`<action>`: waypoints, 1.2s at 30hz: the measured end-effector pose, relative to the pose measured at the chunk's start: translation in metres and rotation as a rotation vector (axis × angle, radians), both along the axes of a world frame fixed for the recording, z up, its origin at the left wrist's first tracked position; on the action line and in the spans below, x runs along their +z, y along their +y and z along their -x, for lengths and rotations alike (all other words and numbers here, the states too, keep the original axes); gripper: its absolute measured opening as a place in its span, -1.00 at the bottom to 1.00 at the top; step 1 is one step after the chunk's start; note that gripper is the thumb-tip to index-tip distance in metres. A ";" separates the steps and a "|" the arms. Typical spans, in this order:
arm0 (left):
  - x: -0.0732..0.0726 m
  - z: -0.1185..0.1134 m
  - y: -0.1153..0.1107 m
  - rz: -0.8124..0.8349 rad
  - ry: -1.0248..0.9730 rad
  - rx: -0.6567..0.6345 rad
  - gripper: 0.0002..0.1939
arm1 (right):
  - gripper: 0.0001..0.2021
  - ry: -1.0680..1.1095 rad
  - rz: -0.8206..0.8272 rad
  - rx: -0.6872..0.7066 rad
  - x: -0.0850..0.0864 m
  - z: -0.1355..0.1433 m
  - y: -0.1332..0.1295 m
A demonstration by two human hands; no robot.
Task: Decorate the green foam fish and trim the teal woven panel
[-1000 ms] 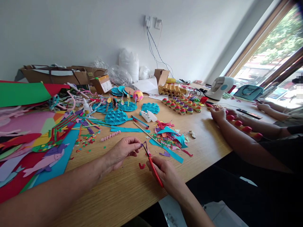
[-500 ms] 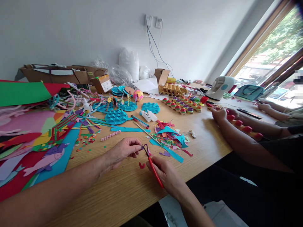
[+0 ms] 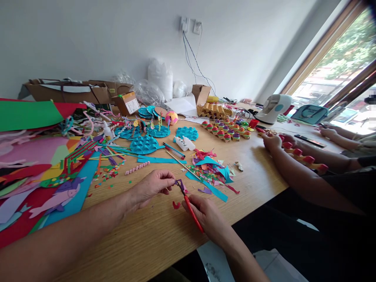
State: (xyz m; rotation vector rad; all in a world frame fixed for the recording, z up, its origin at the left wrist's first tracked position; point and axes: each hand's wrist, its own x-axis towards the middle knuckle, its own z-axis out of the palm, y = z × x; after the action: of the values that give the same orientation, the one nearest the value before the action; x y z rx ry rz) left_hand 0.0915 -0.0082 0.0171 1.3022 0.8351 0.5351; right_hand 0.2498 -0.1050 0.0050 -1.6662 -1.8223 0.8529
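Note:
My right hand (image 3: 210, 217) is wrapped round the red-handled scissors (image 3: 193, 214), whose blades point up and left. At the blade tips, my left hand (image 3: 157, 183) is closed in a pinch on a tiny purple piece of paper, mostly covered by the fingers. Beside the blades a purple paper scrap (image 3: 181, 183) shows; whether it joins the pinched piece I cannot tell. A curled red scrap (image 3: 176, 205) lies on the table just left of my right hand. Another purple scrap (image 3: 205, 190) rests farther right.
Colourful cuttings (image 3: 210, 168) and a blue paper strip (image 3: 216, 192) lie beyond my hands. Farther back are glue bottles (image 3: 184, 143), blue egg-carton pieces (image 3: 144, 145) and painted egg cartons (image 3: 225, 131). Coloured sheets cover the left side. At right, a co-worker's hands (image 3: 272, 141) hold a painted carton strip.
My left hand has shifted very slightly up and left at the blade tips. More of the purple scrap beside the blades shows. The scissors stay in almost the same place.

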 end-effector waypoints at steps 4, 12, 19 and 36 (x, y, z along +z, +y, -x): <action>0.002 0.002 0.001 0.030 -0.006 -0.003 -0.82 | -0.63 -0.174 -0.023 -0.045 0.004 -0.007 0.005; 0.006 0.015 0.004 -0.014 0.061 0.077 -0.82 | -0.67 -0.822 0.100 -0.201 0.013 -0.040 0.018; 0.002 0.027 0.005 -0.024 0.090 0.122 -0.82 | -0.72 -0.904 0.179 -0.175 0.019 -0.045 0.024; 0.014 0.044 0.008 -0.088 0.066 0.226 -0.82 | -0.81 -0.479 -0.125 0.094 0.039 -0.043 0.047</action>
State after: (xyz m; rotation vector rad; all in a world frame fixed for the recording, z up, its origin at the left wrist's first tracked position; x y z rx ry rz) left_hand 0.0474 -0.0003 0.0310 1.3194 1.0309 0.7172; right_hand 0.2928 -0.0577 0.0442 -1.8243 -2.2307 0.3804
